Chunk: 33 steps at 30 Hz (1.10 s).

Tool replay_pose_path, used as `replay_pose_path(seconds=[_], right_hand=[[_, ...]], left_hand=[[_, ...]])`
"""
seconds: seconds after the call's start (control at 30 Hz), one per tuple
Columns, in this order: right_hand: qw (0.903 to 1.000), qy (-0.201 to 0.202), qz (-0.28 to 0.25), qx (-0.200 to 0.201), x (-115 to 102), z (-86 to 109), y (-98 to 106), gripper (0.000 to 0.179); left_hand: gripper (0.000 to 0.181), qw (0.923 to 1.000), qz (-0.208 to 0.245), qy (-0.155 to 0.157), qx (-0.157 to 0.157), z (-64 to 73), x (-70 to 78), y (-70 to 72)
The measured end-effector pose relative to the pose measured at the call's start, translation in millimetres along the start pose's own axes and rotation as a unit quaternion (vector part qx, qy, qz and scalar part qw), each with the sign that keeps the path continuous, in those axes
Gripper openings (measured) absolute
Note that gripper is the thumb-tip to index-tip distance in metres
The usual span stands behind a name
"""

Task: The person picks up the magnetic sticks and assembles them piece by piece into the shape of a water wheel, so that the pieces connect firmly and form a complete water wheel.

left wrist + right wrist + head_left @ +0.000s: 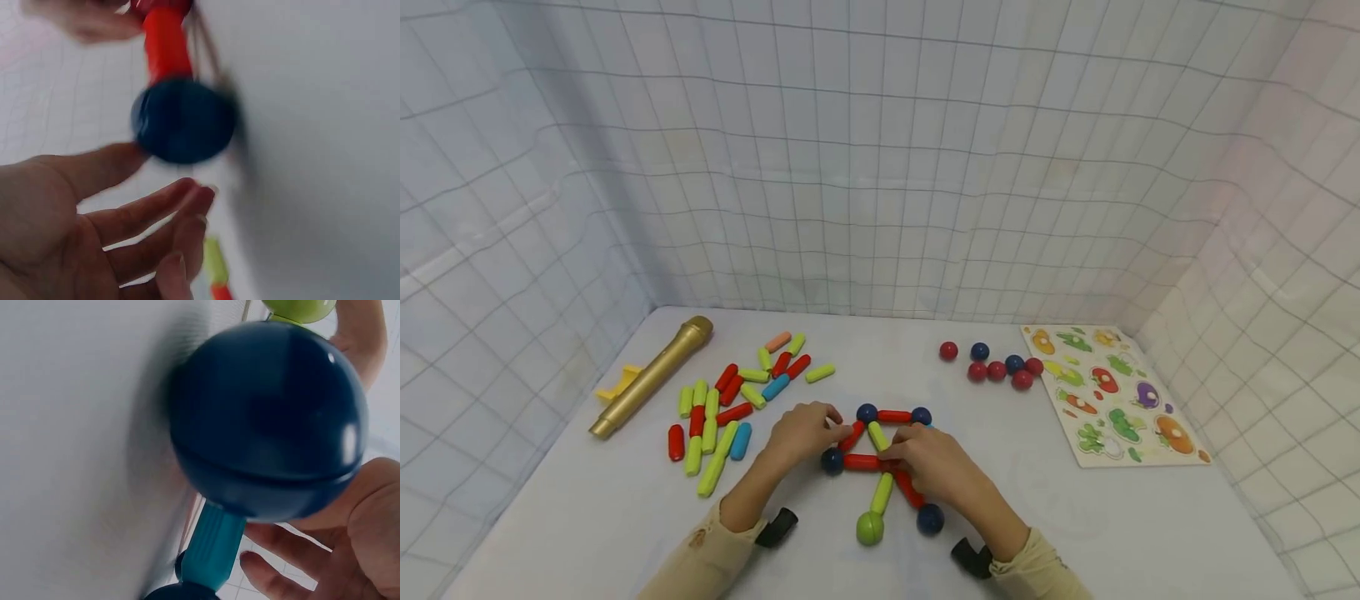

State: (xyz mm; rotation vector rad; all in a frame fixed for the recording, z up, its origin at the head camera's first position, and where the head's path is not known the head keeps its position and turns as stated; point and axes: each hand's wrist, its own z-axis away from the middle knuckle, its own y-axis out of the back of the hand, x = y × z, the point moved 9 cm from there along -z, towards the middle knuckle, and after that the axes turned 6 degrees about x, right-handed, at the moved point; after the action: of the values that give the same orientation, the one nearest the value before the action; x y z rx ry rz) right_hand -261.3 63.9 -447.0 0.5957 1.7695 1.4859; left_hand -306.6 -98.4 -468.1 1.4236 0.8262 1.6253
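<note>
A flat frame of magnetic rods and balls lies between both hands. Along its far side a red rod (pixel 894 416) joins two navy balls. My left hand (pixel 805 432) is beside the frame's left side, fingers loosely bent and holding nothing, near a slanting red rod (pixel 852 437); in the left wrist view its thumb comes right up to a navy ball (pixel 181 122). At the middle joint, my right hand (pixel 936 462) pinches a dark red ball (pixel 164 5), mostly hidden by the fingers. Toward me, the frame ends in a green ball (pixel 870 528) and a navy ball (pixel 930 519).
Loose green, red and blue rods (pixel 711 421) are scattered to the left, near a gold toy microphone (pixel 655 375) and a yellow piece (pixel 619 383). Several red and navy balls (pixel 996 371) lie back right, next to a vegetable picture board (pixel 1112 400). Gridded cloth walls (pixel 880 167) enclose the table.
</note>
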Motion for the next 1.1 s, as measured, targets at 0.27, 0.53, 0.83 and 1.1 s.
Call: replay_pose_path(seconds=[0.27,0.53,0.83,1.1], right_hand=[[0.9991,-0.007,0.014,0.04,3,1.1,6,0.038],[0.9967,-0.024,0.062,0.045,7,1.5,8,0.03],[0.9963,-0.033,0.058,0.055,8,3.7,12,0.022],[0.9973,-0.039,0.04,0.048,10,2.7,10,0.021]], left_hand=[[0.026,0.9899,-0.12,0.065,0.04,10.0,-63.8,64.1],[0.032,0.9885,-0.137,0.064,0.011,12.5,-75.0,58.3],[0.022,0.9975,-0.051,0.011,0.049,10.2,-39.2,53.8],[0.021,0.9984,0.051,-0.025,0.008,16.9,-2.7,27.9]])
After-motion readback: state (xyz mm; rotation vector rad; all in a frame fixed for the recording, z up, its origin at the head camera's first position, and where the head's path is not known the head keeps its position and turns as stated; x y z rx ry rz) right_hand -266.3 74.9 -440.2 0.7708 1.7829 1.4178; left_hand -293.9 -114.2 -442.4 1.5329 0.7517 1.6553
